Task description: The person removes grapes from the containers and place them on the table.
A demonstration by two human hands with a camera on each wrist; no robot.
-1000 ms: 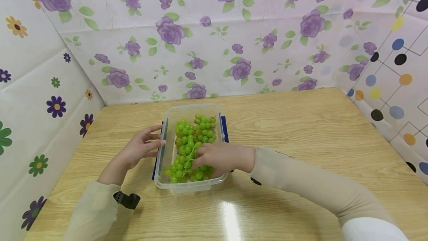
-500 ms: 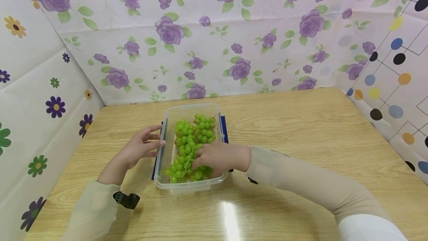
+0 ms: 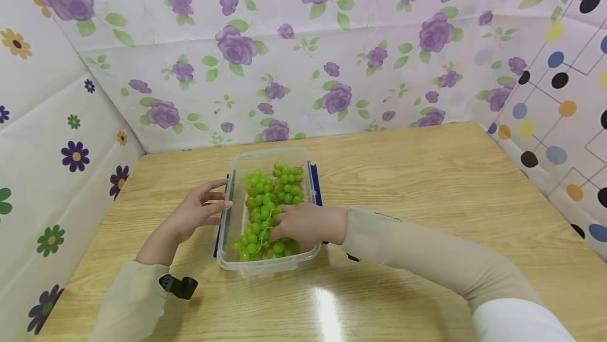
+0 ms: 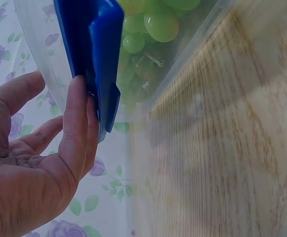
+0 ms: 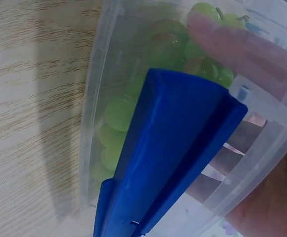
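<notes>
A clear plastic box (image 3: 291, 264) with blue side latches holds bunches of green grapes (image 3: 258, 210). My left hand (image 3: 192, 213) is at its left side, fingers apart and loosely bent. In the left wrist view, fingertips (image 4: 76, 98) of that hand touch the blue latch (image 4: 103, 54). My right hand (image 3: 305, 223) reaches inside the box at the near right, its fingers bent down around grapes beside a green stem. Through the wall in the right wrist view, the thumb (image 5: 242, 52) lies against grapes (image 5: 207, 69); some fingertips are hidden.
The box stands on a light wooden table (image 3: 403, 184), left of its middle. Behind rises a sheet with purple flowers (image 3: 336, 98), and patterned sheets close off the left and right sides. A black strap with a small device (image 3: 177, 285) is on my left wrist.
The head view has shifted slightly. Both hands keep nearly the same place at the box, and the grapes have not visibly moved.
</notes>
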